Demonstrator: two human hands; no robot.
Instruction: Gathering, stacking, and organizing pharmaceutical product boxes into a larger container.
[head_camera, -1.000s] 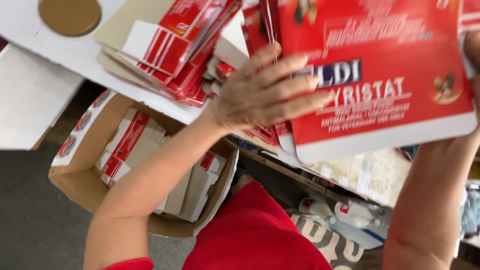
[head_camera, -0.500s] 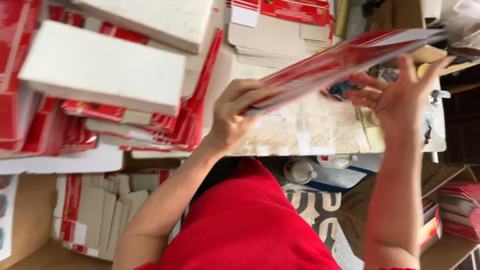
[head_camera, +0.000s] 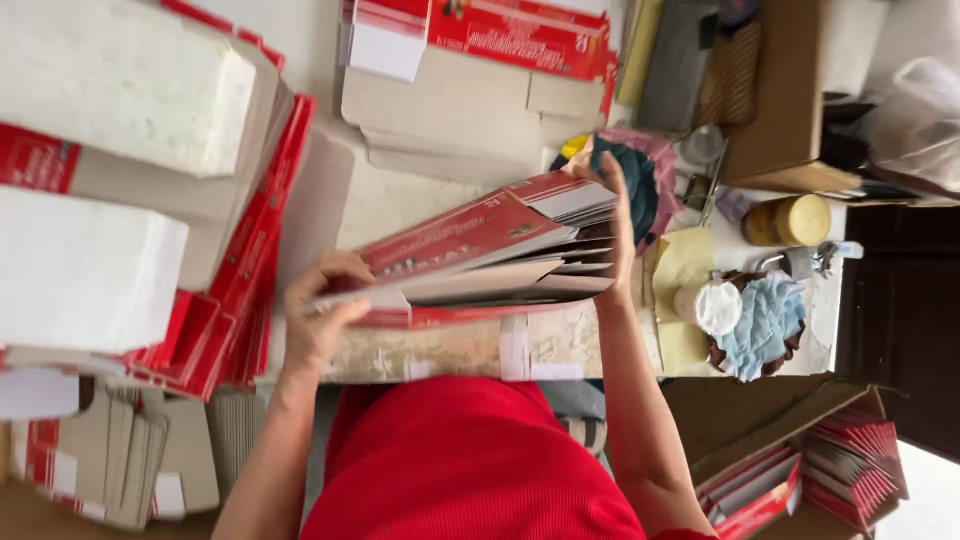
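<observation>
Boxes first: a brown cardboard box (head_camera: 800, 470) stands low at the right, below the table's near edge, and holds flat red-and-white cartons (head_camera: 860, 455) standing on edge, fanned apart. A second box (head_camera: 120, 470) at the lower left holds more flattened cartons, grey sides showing. On the table (head_camera: 450, 350) near its right edge sit a yellow jar (head_camera: 795, 220) and a dark bowl (head_camera: 760, 330) with a crumpled blue cloth in it; a white cup (head_camera: 712, 305) stands just beside the bowl.

Both hands hold one stack (head_camera: 480, 265) of flat red cartons above the table's near edge, the stack tilted up to the right, its sheets splaying apart at the right end. The left hand (head_camera: 325, 320) has its grip curled and pinching the lower left end of the stack, thumb on top, fingers under. The right hand (head_camera: 612, 225) has its grip spread flat, fingers pressed against the stack's right end, squaring the loose edges. The stack lies between the two hands, touching both.

White foam blocks (head_camera: 95, 170) lie on piles of red cartons along the table's left edge. More flat cartons (head_camera: 480, 60) lie at the far edge.
</observation>
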